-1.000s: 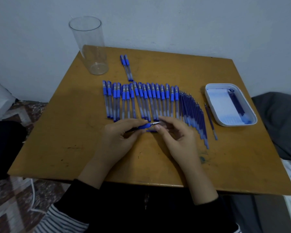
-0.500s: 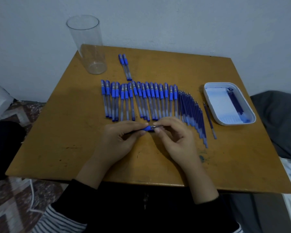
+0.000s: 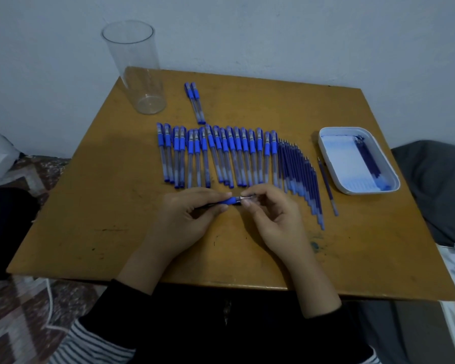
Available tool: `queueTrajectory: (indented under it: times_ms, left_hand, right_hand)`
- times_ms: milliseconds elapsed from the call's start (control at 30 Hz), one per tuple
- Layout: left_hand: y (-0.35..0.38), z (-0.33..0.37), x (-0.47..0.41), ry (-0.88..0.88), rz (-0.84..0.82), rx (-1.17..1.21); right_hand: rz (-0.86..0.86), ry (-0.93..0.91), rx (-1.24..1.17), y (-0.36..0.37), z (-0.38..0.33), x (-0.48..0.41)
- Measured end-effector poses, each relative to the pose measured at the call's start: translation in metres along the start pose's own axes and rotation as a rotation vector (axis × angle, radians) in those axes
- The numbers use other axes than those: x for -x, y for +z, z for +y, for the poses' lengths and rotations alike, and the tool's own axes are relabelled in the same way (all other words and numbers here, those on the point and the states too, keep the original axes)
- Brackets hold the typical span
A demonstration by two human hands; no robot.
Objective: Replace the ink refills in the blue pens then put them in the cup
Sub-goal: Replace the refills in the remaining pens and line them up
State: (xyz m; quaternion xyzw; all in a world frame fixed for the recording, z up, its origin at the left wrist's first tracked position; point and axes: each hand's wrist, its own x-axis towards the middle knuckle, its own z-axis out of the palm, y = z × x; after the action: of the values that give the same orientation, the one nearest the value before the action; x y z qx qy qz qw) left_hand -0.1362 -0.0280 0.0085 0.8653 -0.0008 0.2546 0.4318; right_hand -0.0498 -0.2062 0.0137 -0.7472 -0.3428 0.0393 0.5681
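The left hand grips one pen; its thumb and curled fingers close round the barrel, just behind the blue grip section; most of the barrel is hidden inside the hand. The right hand pinches the thin metal tip end of the same pen between thumb and forefinger, and its other fingers are loosely bent below. Both hands are therefore clamped on the pen, and nothing else is in them.

The pen is held just above the table, near the front edge of the long row of pens. Its long axis runs nearly level from left to right, across the direction of the row; the tip points to the person's right, and the back end goes into the left palm.

The row of pens lies flat, caps toward the wall. Just beside it on the right lie the loose refills, side by side, and one single refill lies a little apart from them. A white tray stands further right, with dark refills inside; two more pens lie together behind the row. The clear cup stands upright at the far left corner, well apart from the hands.
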Motion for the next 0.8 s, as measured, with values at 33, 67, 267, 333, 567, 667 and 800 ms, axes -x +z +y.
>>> queueTrajectory:
  times_ms: [33, 67, 267, 333, 567, 667, 800]
  left_hand:
    - [-0.0001, 0.0, 0.0001, 0.0, 0.001, -0.001]
    - [-0.0003, 0.0, 0.0003, -0.002, 0.004, 0.0]
    - [-0.001, 0.0001, 0.0, 0.007, -0.001, -0.019]
    - [-0.0006, -0.0001, 0.0001, 0.006, 0.005, -0.018]
    - [-0.0005, -0.0014, 0.0001, 0.014, 0.002, -0.028]
    - [0.0001, -0.0025, 0.0, 0.016, 0.014, -0.028]
    - [-0.0002, -0.0019, 0.0003, 0.021, 0.007, -0.03]
  right_hand:
    - [-0.003, -0.01, -0.018, -0.0002, -0.0001, 0.0004]
    - [-0.002, -0.007, -0.036, 0.0002, -0.0008, 0.0006]
    - [-0.022, 0.027, 0.003, 0.0008, 0.0, -0.0003]
    - [-0.022, 0.039, -0.058, -0.0006, -0.0017, 0.0006]
    - [-0.004, 0.046, -0.059, -0.0005, -0.0027, 0.0001]
    - [-0.005, 0.136, -0.139, -0.0004, -0.004, 0.0003]
    - [-0.019, 0.097, -0.098, -0.0018, -0.0013, 0.0002]
